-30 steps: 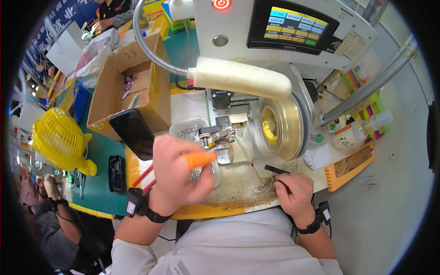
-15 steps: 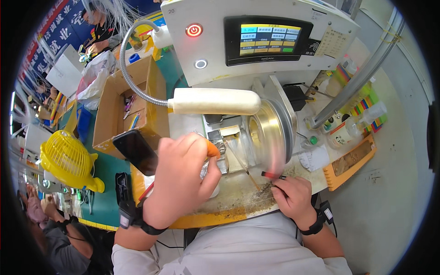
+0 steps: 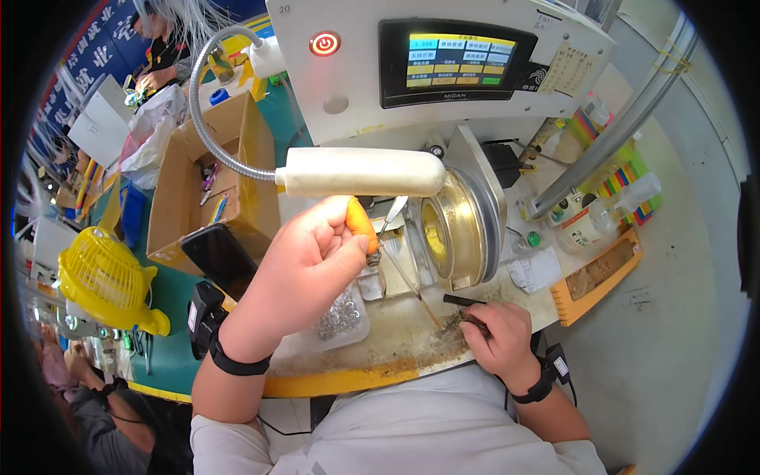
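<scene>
"Dark grime marks the worktop (image 3: 388,336) near its yellow edge (image 3: 340,382). What's in the right hand (image 3: 503,334)?"

"Fingers curled around a black stick (image 3: 461,300), just below the gold wheel (image 3: 459,226). It lies almost level, free end leftward."

"Left hand (image 3: 309,265)?"

"Fingertips drawn together, orange cover (image 3: 362,225) on one, beside a slim pale-tipped piece (image 3: 394,210) slanting up and right. Whether it's gripped, I can't tell."

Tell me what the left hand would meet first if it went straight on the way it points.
Pointing forward and rightward, the left hand would probably meet the cream cylinder first. Depth is unclear from this view, so it might pass underneath instead.
</scene>
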A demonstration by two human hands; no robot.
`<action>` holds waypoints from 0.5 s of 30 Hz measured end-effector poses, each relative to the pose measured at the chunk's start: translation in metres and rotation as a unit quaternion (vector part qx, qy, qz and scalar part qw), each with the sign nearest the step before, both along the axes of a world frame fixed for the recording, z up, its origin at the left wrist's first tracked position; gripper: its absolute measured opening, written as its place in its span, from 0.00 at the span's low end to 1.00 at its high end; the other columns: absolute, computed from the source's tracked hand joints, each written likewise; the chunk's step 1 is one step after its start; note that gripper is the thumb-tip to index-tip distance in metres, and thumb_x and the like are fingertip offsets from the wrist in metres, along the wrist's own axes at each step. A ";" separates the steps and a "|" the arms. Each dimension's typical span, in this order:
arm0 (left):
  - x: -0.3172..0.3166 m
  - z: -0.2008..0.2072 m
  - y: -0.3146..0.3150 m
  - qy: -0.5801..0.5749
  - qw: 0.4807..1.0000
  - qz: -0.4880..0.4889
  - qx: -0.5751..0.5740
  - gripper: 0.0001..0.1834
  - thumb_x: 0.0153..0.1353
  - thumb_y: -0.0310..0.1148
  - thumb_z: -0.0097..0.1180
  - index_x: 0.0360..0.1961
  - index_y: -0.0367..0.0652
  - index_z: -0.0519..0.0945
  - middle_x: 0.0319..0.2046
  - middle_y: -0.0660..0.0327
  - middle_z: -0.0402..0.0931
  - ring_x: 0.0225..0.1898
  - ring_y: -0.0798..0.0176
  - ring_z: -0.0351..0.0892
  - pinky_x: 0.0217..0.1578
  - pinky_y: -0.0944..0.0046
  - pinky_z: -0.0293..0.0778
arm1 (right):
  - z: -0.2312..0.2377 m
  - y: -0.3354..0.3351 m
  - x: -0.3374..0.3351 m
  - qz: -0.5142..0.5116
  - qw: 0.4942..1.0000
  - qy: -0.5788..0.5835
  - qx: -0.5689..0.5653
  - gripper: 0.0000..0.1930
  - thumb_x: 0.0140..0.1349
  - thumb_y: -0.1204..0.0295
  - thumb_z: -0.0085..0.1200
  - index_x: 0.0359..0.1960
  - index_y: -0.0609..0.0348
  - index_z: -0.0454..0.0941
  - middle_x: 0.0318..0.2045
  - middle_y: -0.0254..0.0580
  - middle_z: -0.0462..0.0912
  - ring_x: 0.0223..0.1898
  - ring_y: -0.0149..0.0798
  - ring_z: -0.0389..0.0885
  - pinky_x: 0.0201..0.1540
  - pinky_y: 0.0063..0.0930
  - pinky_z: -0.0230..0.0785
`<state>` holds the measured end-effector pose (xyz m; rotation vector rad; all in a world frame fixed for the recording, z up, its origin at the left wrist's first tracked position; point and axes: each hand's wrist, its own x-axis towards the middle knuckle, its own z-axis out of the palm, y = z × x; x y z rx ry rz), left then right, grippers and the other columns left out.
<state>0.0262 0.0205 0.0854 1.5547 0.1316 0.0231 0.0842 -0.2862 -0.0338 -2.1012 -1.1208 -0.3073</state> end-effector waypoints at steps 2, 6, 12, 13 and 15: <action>-0.002 -0.004 0.004 0.001 0.999 -0.007 0.032 0.07 0.75 0.25 0.54 0.52 0.39 0.79 0.41 0.71 0.77 0.41 0.80 0.71 0.45 0.75 0.67 | 0.001 0.001 0.000 0.001 1.000 0.009 0.016 0.10 0.59 0.71 0.70 0.39 0.57 0.83 0.24 0.39 0.80 0.21 0.46 0.77 0.25 0.38 0.67; -0.001 -0.004 0.007 -0.010 1.000 -0.028 -0.005 0.06 0.75 0.25 0.54 0.50 0.39 0.79 0.40 0.71 0.76 0.40 0.81 0.70 0.41 0.77 0.66 | -0.002 0.004 0.000 -0.002 0.999 0.018 0.030 0.10 0.59 0.72 0.70 0.40 0.58 0.83 0.24 0.39 0.81 0.21 0.46 0.78 0.26 0.38 0.67; -0.001 -0.003 0.009 -0.011 0.999 -0.043 -0.026 0.03 0.73 0.23 0.53 0.45 0.40 0.77 0.38 0.71 0.74 0.37 0.82 0.68 0.38 0.76 0.66 | -0.005 0.004 0.000 0.000 1.000 0.003 0.006 0.09 0.59 0.73 0.69 0.40 0.57 0.84 0.23 0.40 0.80 0.22 0.46 0.77 0.26 0.39 0.66; -0.001 -0.003 0.010 -0.003 0.999 -0.048 -0.021 0.02 0.73 0.23 0.53 0.44 0.40 0.76 0.37 0.72 0.73 0.37 0.82 0.68 0.38 0.76 0.66 | -0.005 0.004 0.000 -0.002 1.000 -0.009 0.001 0.08 0.59 0.73 0.68 0.40 0.57 0.84 0.23 0.40 0.80 0.21 0.46 0.76 0.27 0.39 0.65; -0.001 -0.006 0.009 -0.007 0.999 -0.044 -0.023 0.02 0.73 0.23 0.53 0.43 0.40 0.76 0.37 0.72 0.73 0.36 0.82 0.67 0.37 0.76 0.65 | -0.004 0.005 0.000 0.002 1.000 -0.023 -0.010 0.08 0.59 0.74 0.67 0.40 0.56 0.85 0.23 0.39 0.80 0.21 0.46 0.75 0.27 0.40 0.63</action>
